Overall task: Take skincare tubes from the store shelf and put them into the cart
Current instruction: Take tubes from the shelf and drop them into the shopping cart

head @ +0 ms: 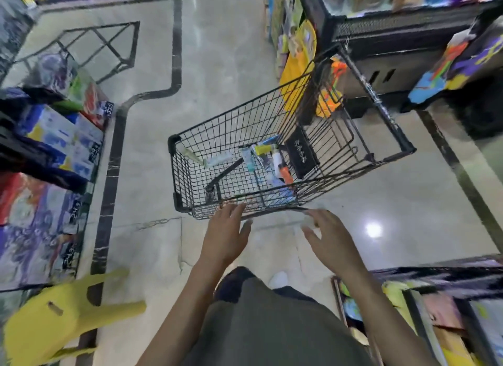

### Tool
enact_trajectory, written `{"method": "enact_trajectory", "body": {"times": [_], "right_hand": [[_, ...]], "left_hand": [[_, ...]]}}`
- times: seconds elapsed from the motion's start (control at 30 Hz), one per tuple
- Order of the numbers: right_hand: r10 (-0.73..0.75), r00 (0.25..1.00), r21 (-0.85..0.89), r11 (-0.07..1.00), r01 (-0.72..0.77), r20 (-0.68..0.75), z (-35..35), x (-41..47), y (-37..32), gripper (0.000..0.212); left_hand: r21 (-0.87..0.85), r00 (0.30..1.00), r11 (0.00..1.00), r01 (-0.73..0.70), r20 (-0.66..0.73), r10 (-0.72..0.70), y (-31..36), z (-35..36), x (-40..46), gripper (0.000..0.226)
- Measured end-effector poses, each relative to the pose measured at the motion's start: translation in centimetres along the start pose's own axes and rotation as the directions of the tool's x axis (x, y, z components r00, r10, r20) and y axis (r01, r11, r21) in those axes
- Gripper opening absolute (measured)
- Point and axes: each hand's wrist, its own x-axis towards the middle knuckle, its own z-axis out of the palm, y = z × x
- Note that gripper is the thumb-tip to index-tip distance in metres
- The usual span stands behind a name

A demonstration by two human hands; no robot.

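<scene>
The cart (272,158) stands in the aisle in front of the person, and I take it as the landmark. Inside it, on the wire bottom toward the right side, lie several skincare tubes (261,158) in a loose heap, among them one white tube with an orange end (283,169). Both hands reach to the near edge of the cart. The left hand (226,237) has straight, relaxed fingers, and its fingertips are at or just over the near rim; it holds nothing. The right hand (329,240) is also spread and empty, just beside the rim, though it is blurred and I cannot tell whether it touches the rim.

The risk I see is this: neither hand grips anything, so a push with flat fingers may send the cart forward or turn it. To the right of the cart, very near, stands a dark shelf (381,38) with hanging packets (329,93), and the cart could knock them. Small tubes may also slip through the wire mesh if the cart jolts.
</scene>
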Motion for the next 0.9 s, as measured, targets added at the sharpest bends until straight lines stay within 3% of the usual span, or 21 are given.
{"method": "enact_trajectory", "body": {"times": [0.33, 0.67, 0.9], "right_hand": [[-0.027, 0.992, -0.011, 1.0, 0.029, 0.123, -0.1, 22.1, -3.7, 0.039], [0.261, 0.914, 0.012, 0.961, -0.278, 0.31, 8.3, 38.3, -2.1, 0.038], [0.364, 0.878, 0.01, 0.923, -0.386, 0.312, 16.7, 48.7, 3.0, 0.038]], "left_hand": [[-0.12, 0.966, 0.962, 0.247, 0.109, -0.234, -4.7, 1.5, 10.4, 0.045], [-0.188, 0.897, 0.902, 0.388, 0.303, -0.322, -9.6, 4.8, 29.8, 0.052], [-0.319, 0.774, 0.721, 0.615, 0.418, -0.475, -13.0, 13.8, 40.9, 0.056]]}}
